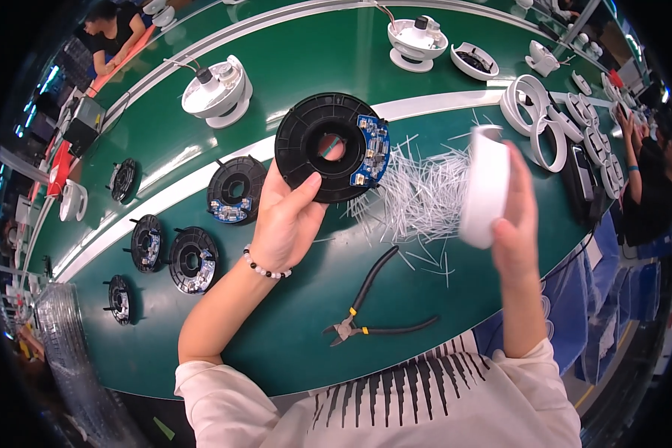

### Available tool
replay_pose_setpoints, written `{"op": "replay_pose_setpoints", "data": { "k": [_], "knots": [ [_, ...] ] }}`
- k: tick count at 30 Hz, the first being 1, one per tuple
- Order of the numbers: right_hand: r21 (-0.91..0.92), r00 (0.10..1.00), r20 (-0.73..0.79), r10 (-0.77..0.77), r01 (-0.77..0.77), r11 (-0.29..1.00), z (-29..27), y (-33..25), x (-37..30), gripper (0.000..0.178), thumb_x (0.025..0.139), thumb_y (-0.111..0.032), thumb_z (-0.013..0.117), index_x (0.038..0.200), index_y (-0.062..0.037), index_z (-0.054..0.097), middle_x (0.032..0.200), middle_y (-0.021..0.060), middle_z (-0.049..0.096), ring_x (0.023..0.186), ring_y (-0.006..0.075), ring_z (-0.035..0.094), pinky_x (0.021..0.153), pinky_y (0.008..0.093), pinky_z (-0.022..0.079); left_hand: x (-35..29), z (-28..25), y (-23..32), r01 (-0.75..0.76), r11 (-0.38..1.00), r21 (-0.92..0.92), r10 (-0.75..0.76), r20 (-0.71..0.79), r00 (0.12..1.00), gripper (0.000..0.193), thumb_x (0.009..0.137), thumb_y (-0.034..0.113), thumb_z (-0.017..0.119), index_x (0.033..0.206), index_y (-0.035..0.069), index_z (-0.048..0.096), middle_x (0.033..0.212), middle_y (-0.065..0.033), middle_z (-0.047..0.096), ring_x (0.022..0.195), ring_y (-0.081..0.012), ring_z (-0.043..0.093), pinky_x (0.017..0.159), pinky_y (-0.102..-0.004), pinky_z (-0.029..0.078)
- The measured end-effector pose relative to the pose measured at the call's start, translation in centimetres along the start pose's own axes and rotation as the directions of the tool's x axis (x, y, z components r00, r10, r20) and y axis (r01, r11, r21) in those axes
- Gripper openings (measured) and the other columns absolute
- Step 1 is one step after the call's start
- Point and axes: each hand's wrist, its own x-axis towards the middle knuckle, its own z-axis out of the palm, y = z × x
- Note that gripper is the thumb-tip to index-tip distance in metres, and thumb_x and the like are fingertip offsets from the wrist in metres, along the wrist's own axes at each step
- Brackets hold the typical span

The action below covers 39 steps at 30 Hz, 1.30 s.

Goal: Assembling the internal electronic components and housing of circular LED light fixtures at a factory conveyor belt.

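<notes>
My left hand [290, 216] grips a round black plastic disc [306, 142] by its lower edge, thumb on its face. A blue circuit board [373, 151] is fixed along the disc's right side, and the hole in its middle shows my fingers behind. In my right hand [517, 224] is a white plastic ring-shaped cover [487, 187], held upright on edge and slightly blurred. The two parts are apart, with a heap of thin white plastic strips [422, 190] on the table between them. Black-handled side cutters [358, 313] lie with their handles spread, below the heap.
Several more black discs with boards [193, 260] lie at the left. White rings [549, 145] stack at the right beside a dark device [581, 175]. White housings [218, 89] stand on the green conveyor [306, 52] behind a pale rail. Other people sit at far left and right.
</notes>
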Motion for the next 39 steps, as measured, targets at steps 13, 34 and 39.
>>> {"op": "replay_pose_setpoints", "data": {
  "k": [13,34,39],
  "knots": [
    [-0.294,0.938,0.313,-0.15,0.246,0.923,8.0,3.9,1.0,0.115,0.053,-0.031,0.08,0.132,0.0053,0.005,0.13,0.0258,0.022,0.12,0.0339,0.028,0.099,0.0404,0.025,-0.9,-0.5,1.0,0.405,0.897,-0.18,-0.318,0.375,0.871,0.077,0.077,0.049,0.048,0.134,0.005,0.02,0.134,-0.016,0.028,0.123,-0.0307,0.03,0.103,-0.0452,0.022],
    [-0.722,0.884,0.431,-0.182,0.459,0.518,10.9,2.4,0.8,0.118,0.044,-0.048,0.079,0.127,0.008,0.017,0.125,0.0278,0.024,0.11,0.0432,0.03,0.091,0.0493,0.028,-0.8,-0.2,0.4,0.282,0.888,-0.363,-0.249,0.137,0.959,0.084,0.077,0.071,0.022,0.125,0.004,0.036,0.123,-0.0127,0.042,0.111,-0.0244,0.044,0.093,-0.0377,0.038],
    [-0.753,0.915,0.361,-0.181,0.4,0.522,11.4,2.5,1.1,0.118,0.044,-0.056,0.076,0.125,0.0091,0.02,0.123,0.0264,0.027,0.109,0.0413,0.031,0.089,0.0488,0.03,-0.9,-0.3,0.4,0.183,0.964,-0.194,-0.159,0.132,0.978,0.09,0.072,0.075,0.028,0.13,0.005,0.03,0.131,-0.0138,0.035,0.119,-0.0266,0.037,0.099,-0.041,0.032]
  ]
}}
